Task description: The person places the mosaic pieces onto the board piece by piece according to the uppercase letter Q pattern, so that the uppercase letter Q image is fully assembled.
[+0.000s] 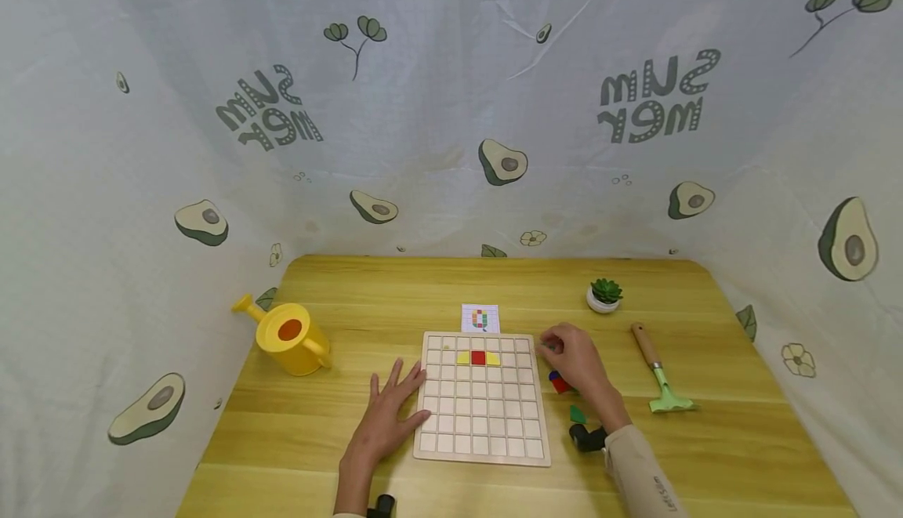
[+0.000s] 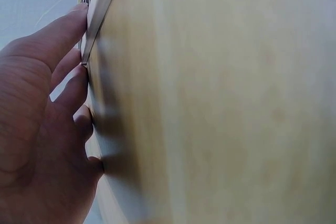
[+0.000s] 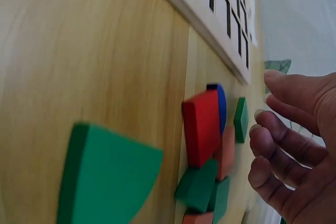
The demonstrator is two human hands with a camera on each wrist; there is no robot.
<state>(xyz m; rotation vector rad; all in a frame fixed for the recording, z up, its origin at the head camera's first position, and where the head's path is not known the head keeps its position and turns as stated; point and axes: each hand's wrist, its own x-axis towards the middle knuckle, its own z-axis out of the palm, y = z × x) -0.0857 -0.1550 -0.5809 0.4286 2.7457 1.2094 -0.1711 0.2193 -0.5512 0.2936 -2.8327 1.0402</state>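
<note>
A light wooden grid board (image 1: 480, 426) lies on the table. In its second row from the back sit a red square (image 1: 478, 358) and two yellow pieces, one on each side. My left hand (image 1: 384, 418) rests at the board's left edge with fingers spread, thumb touching the rim. Past the right edge, my right hand (image 1: 574, 357) hovers with loosely bent fingers beside a small green block (image 3: 241, 120); nothing shows between the fingertips in the right wrist view. Near it lie a red block (image 3: 202, 128), a blue piece (image 3: 222, 107), and several green and orange blocks.
Behind the board lies a card (image 1: 480, 319) with a coloured pattern. A yellow watering can (image 1: 292, 339) stands at left. On the right are a potted succulent (image 1: 604, 295) and a green garden tool (image 1: 661, 381) with wooden handle. One green curved piece (image 1: 577, 414) lies nearer me.
</note>
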